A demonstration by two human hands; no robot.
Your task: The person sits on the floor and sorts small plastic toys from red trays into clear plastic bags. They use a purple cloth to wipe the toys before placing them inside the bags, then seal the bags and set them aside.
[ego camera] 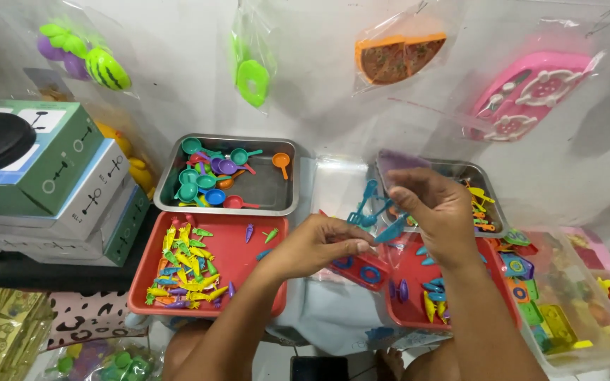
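Observation:
My left hand (319,243) pinches the edge of a clear plastic bag (340,187) in the middle of the view. My right hand (435,212) is shut on a purple toy plate (398,162) together with blue toy utensils (372,208), held at the bag's mouth. Below my hands lie a red tray (418,282) with small blue and yellow toy pieces and a blue ring toy (370,274).
A steel tray (273,187) holds toy pans. A red tray (238,247) carries several tiny toy carrots. A second steel tray (485,190) and a clear bin (566,310) of toys stand right. Stacked boxes (58,183) sit left; bagged toys hang on the wall.

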